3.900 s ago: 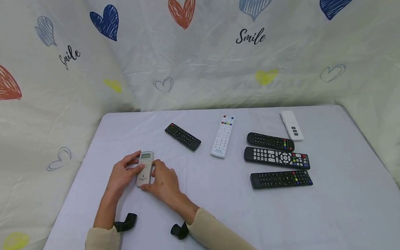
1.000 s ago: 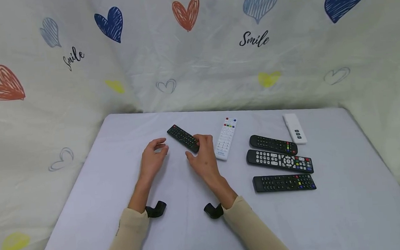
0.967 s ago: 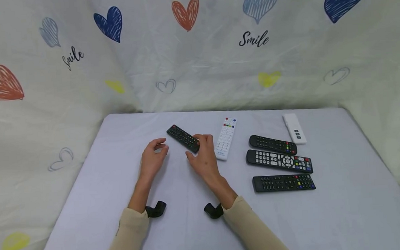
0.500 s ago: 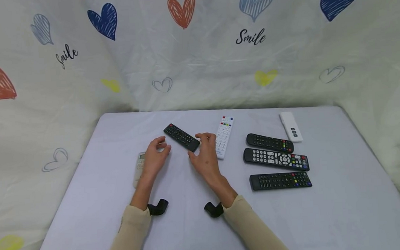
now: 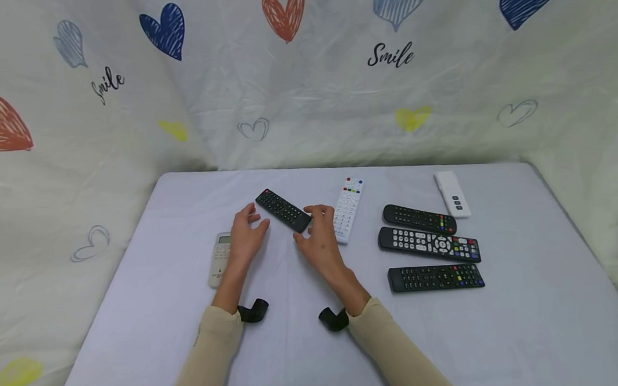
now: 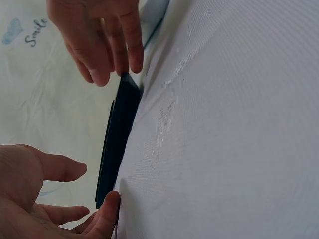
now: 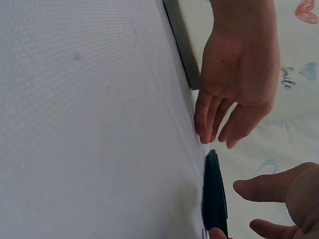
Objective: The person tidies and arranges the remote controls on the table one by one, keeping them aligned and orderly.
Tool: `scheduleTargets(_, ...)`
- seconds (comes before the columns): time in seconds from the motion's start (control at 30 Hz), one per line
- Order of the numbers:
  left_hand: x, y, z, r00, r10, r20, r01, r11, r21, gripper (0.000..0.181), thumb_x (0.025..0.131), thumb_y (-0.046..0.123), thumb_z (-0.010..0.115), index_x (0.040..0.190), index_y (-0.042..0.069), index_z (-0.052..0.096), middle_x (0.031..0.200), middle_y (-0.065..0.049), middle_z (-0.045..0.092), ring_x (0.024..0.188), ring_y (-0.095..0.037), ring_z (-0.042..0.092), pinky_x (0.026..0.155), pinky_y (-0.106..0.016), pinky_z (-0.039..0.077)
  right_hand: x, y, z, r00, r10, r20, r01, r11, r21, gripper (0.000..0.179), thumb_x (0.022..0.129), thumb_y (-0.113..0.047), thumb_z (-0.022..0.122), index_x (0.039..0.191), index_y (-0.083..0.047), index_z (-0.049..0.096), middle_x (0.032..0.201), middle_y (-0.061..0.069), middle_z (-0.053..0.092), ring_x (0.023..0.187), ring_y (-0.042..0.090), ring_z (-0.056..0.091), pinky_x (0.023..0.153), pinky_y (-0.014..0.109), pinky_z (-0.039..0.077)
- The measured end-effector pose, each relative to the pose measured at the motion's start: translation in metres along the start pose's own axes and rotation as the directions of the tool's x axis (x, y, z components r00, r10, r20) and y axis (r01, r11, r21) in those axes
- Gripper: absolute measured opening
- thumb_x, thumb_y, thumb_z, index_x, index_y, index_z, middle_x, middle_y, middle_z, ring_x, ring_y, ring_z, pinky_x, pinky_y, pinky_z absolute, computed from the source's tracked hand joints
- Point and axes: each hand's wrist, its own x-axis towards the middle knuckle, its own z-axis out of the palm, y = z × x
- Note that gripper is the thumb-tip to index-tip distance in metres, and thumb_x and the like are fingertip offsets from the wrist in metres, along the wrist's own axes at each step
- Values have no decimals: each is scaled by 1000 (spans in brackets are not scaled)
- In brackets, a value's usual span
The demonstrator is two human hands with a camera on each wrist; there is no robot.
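A slim black remote control (image 5: 284, 210) lies slantwise on the white-covered table in the head view. My left hand (image 5: 246, 236) hovers at its left side, thumb and fingers apart. My right hand (image 5: 320, 244) is at its lower right end, fingertips right at the corner and thumb spread off to the side. Seen from the left wrist, the dark edge of the black remote runs between the two hands, with the right hand (image 6: 107, 37) above. In the right wrist view the left hand's fingertips point down toward the remote's near end. A grey air-conditioner remote (image 5: 220, 259) is partly hidden behind my left hand.
A white remote (image 5: 349, 210) with coloured buttons lies just right of my right hand. Farther right are three black remotes, the middle one (image 5: 429, 244) with white keys, and a plain white remote (image 5: 452, 195) behind them. A heart-printed curtain (image 5: 325, 93) rises behind the table.
Both hands have left the grey remote, which they held about four seconds ago, and moved right to the black one. Lately the left hand has shifted slightly forward and right.
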Motion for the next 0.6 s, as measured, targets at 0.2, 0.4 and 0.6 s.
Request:
scheduleTargets(0.2, 6, 0, 4, 1000, -8, -9, 8, 1000, 1, 71, 98, 19, 67, 160, 4, 36, 158, -16, 46, 140, -31, 54, 119, -46, 43, 1, 1, 0, 1000, 10, 6, -10, 1000, 26, 68, 85, 0, 81, 146, -5, 52, 153, 17, 39, 116, 35, 66, 99, 39, 58)
scheduleTargets(0.4, 12, 0, 5, 1000, 5, -11, -5, 1000, 12, 72, 98, 17, 67, 160, 2, 35, 159, -18, 45, 138, -33, 56, 116, -46, 46, 1, 5, 0, 1000, -5, 15, 5, 1000, 23, 68, 86, 0, 80, 147, -3, 50, 150, 21, 45, 120, 36, 65, 102, 38, 58)
scheduleTargets(0.6, 20, 0, 6, 1000, 24, -13, -23, 999, 23, 73, 97, 16, 67, 161, 1, 33, 160, -19, 44, 133, -34, 60, 116, -46, 45, 3, 4, 2, 1000, 1, 24, -2, 1000, 19, 68, 89, -1, 78, 149, -3, 48, 148, 20, 51, 119, 34, 66, 101, 38, 58)
